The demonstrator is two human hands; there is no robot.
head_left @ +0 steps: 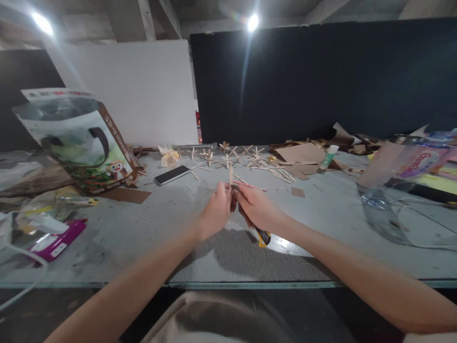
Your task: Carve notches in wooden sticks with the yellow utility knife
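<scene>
My left hand (218, 209) is closed, pinching a small flat wooden stick (231, 174) that points up from the fingertips. My right hand (259, 205) is wrapped round a utility knife (263, 237), whose black and yellow handle end sticks out below the palm. Both sets of fingertips meet over the table, and the knife's blade is hidden among them. Just beyond the right fingers shows a thin red-and-white striped strip (254, 186); whether a hand touches it I cannot tell.
Star-shaped pieces of joined sticks (228, 159) and loose sticks lie at the back. A phone (172, 175) rests left of them. A large printed bag (82, 147) and purple box (59, 240) stand left. Rightward are cardboard scraps (302, 153), a glue stick (328, 157) and a clear bottle (383, 216).
</scene>
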